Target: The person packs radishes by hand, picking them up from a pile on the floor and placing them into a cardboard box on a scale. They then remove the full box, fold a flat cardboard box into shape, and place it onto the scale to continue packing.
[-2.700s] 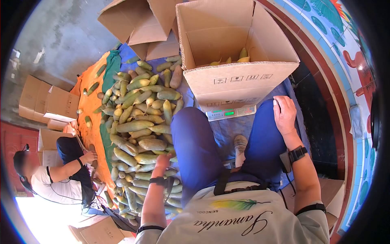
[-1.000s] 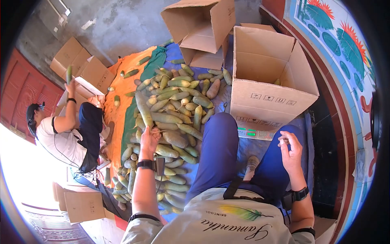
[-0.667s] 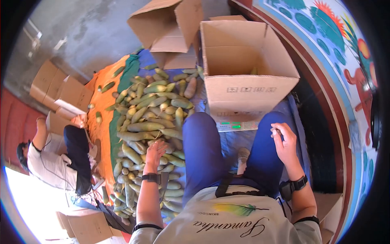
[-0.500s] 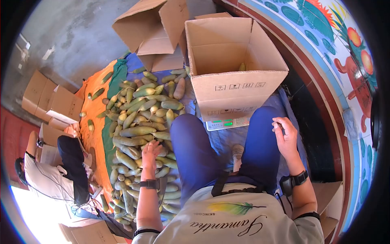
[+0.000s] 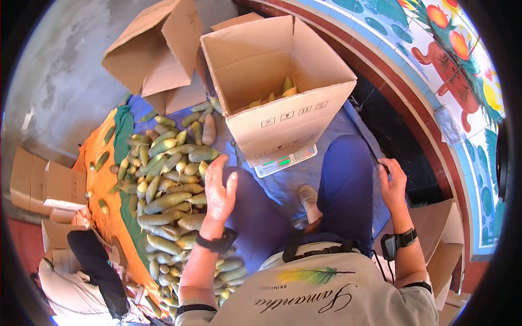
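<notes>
My left hand is open beside my left knee, thumb apart from the fingers, with nothing in it. It hovers at the edge of a heap of green radishes. My right hand is near my right knee, fingers loosely bent and apart, with no object visible in it. Ahead of my knees an open cardboard box stands on a digital scale with lit green displays. Several radishes show inside the box; its front wall hides the rest of the bottom.
Another open carton lies tilted behind the heap. Blue, green and orange sheets cover the floor. More cartons stand at the left and lower right. A seated person is at the lower left. A painted tiled wall curves along the right.
My left hand has risen off the radish heap toward my left knee. My view has turned, so the box appears further left and more radishes show inside. My right hand stays near my right knee.
</notes>
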`<state>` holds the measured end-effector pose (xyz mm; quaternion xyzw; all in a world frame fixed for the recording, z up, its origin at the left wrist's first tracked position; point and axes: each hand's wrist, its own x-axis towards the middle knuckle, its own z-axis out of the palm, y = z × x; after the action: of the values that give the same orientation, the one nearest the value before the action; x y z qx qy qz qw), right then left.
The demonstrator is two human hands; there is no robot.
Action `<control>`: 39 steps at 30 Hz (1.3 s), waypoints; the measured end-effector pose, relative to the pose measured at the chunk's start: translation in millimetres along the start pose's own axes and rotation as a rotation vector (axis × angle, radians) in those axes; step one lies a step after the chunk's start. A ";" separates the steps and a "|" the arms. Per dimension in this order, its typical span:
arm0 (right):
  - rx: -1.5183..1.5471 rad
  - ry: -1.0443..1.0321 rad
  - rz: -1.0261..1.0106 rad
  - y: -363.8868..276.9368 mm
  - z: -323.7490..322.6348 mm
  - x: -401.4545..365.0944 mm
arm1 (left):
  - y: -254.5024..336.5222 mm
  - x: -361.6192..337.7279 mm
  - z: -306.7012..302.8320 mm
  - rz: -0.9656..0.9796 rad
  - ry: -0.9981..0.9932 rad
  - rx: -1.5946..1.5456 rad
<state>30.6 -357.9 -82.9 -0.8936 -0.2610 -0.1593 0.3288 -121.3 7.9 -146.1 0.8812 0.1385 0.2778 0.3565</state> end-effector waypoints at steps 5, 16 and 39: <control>-0.088 0.031 0.135 15.9 -8.0 -18.1 | -19.5 11.5 28.3 0.119 -0.061 -0.022; -0.302 0.175 0.224 24.8 -39.5 -55.1 | -23.7 18.1 42.9 0.099 -0.174 0.028; -0.410 0.410 0.339 91.2 -89.8 -155.6 | -39.7 9.4 38.6 0.169 -0.059 -0.003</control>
<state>-54.0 -533.4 -134.0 -0.9212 0.0006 -0.3278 0.2095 -92.9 18.9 -193.3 0.8969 0.0524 0.2811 0.3372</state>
